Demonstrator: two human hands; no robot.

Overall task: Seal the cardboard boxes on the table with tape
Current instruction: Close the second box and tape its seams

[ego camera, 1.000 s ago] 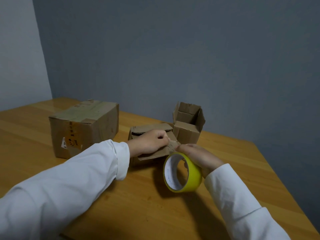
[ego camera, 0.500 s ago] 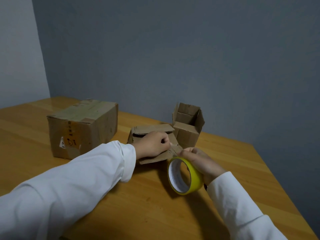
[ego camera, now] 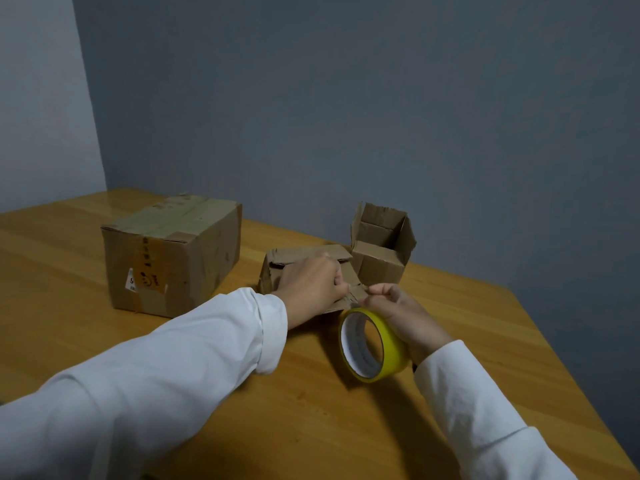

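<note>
My left hand (ego camera: 313, 287) is on top of the low middle box (ego camera: 304, 254), fingers curled and pinching at its near flap edge. My right hand (ego camera: 403, 315) grips the yellow tape roll (ego camera: 372, 344), which stands on edge just in front of that box, white core facing me. My right fingertips (ego camera: 375, 292) are up at the flap corner, nearly touching my left fingers; I can't tell whether a tape end is stretched between them. The box's top flaps are folded down but look loose. The small box (ego camera: 381, 247) behind it on the right has its flaps standing open. The big box (ego camera: 173, 258) on the left is closed, with tape across the top and down the front, well apart from my hands. All three sit on the wooden table (ego camera: 311, 427). Both white sleeves (ego camera: 156, 375) are in view.
</note>
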